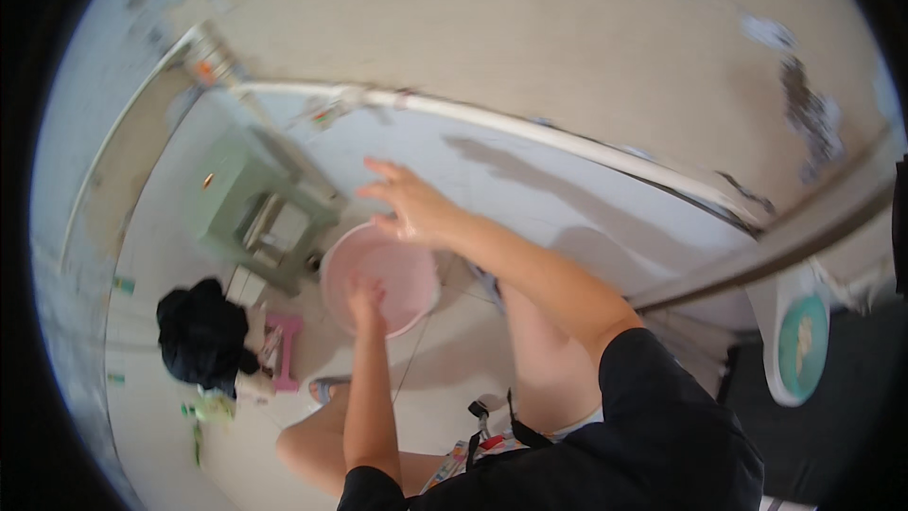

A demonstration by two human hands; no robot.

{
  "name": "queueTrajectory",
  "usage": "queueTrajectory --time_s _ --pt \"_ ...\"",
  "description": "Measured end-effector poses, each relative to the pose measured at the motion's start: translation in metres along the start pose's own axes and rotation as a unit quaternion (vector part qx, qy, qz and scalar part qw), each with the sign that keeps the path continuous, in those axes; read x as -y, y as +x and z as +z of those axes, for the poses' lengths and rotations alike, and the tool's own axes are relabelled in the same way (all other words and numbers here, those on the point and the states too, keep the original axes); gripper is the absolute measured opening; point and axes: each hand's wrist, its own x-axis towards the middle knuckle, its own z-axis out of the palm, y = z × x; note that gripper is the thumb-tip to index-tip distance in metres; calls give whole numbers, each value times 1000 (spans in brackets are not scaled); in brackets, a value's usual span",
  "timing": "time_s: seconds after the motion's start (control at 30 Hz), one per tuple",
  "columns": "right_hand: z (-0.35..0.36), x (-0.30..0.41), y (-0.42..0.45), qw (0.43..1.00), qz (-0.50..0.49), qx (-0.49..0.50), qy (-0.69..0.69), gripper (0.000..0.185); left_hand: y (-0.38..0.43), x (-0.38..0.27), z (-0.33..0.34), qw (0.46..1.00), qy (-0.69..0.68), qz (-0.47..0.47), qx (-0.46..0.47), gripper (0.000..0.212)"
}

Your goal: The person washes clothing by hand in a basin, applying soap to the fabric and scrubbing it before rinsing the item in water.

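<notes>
A pink plastic basin [415, 284] stands on the tiled floor in front of me. My left hand [367, 298] reaches down inside it, blurred, its fingers apart with no object visible in them. Raised over the basin's far right rim is my right hand [408, 209], fingers spread, holding nothing; its skin looks wet near the wrist. Whether there is water in the basin I cannot tell.
A green plastic stool [227, 184] stands beyond the basin, at the left. Nearer are a black cloth bundle [202, 333] and a small pink stand [287, 351]. A white pipe [489, 122] runs along the wall; a teal-lined white basin [803, 348] is at right.
</notes>
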Motion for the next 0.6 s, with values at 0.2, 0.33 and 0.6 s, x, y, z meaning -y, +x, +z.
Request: queueTrajectory --time_s 0.2,0.33,0.6 --pt "-91 2 -221 898 307 -180 257 19 -108 -65 140 970 29 110 213 24" --pt "-99 -6 -376 740 433 -432 280 10 -192 -44 208 912 84 58 397 22" --pt "-207 111 -473 677 417 -547 -260 14 -307 44 245 744 219 -26 631 21"
